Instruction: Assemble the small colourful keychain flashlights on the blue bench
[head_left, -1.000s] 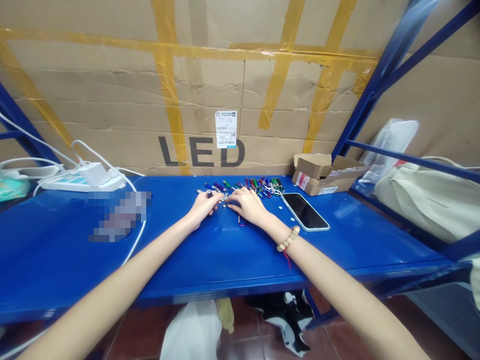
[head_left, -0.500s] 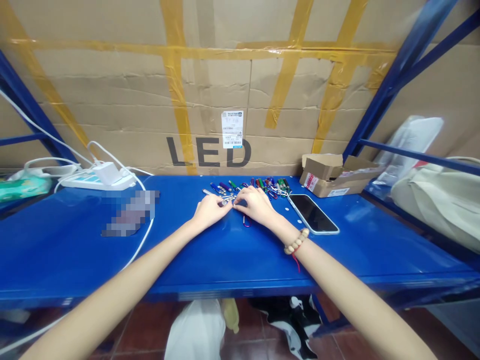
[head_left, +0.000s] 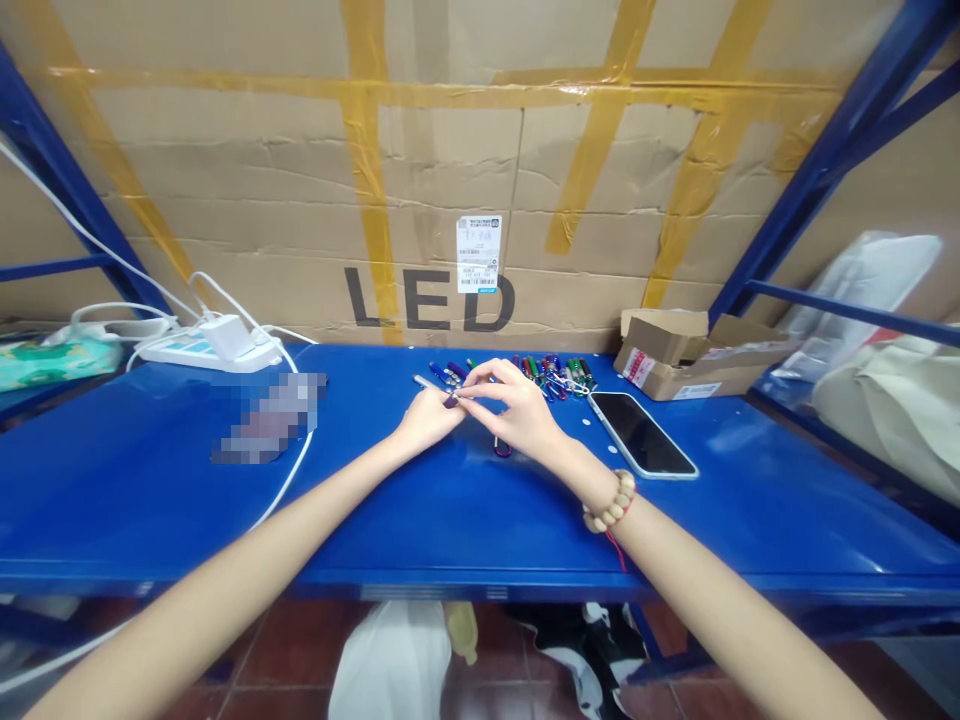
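We take the meeting point of the two hands as the centre of a clock dial, twelve o'clock lying toward the large carton (head_left: 427, 150) marked LED. At this centre, just above the blue bench (head_left: 420, 520), we find the small dark cylinder (head_left: 451, 399). The left hand (head_left: 429, 422) has its fingers closed about it, thumb uppermost; its other fingers are largely hidden from us. The right hand (head_left: 517, 405), with a beaded bracelet (head_left: 611, 503) at the wrist, is arched, its thumb and forefinger pinched together on the cylinder; whether a smaller part lies between these tips we cannot tell.

Near the hands, we note a purple carabiner (head_left: 502, 449) at four o'clock, several blue cylinders (head_left: 442, 372) at about twelve, and a slender pale rod (head_left: 424, 381) at ten. At two o'clock lies a cluster of red, green and blue cylinders (head_left: 551, 375) with carabiners among them. Farther out we observe a phone (head_left: 643, 435) just past three, a small open box (head_left: 679, 360) short of three, and a white power strip (head_left: 172, 350) between nine and ten.
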